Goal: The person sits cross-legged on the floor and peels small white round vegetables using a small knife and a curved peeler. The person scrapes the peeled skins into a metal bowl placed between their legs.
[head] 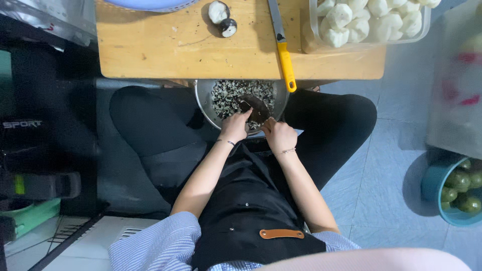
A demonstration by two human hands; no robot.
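I sit at a low wooden table [175,50] with a metal bowl [203,100] between my knees, filled with dark and white peelings. My left hand [235,127] and my right hand [279,135] meet over the bowl's near rim. Between them they hold a dark brown, rounded piece [256,108], its exact kind unclear; which hand bears it most I cannot tell. On the table above lies a yellow-handled knife [283,50], its handle jutting over the edge. Two small round roots [222,17], one partly peeled, rest further back.
A clear plastic tub [369,44] of peeled white pieces stands on the table's right end. A blue bucket [434,185] holding green round fruit sits on the tiled floor at the right. Dark bags and boxes crowd the left side. A blue basin's edge [150,5] shows at top.
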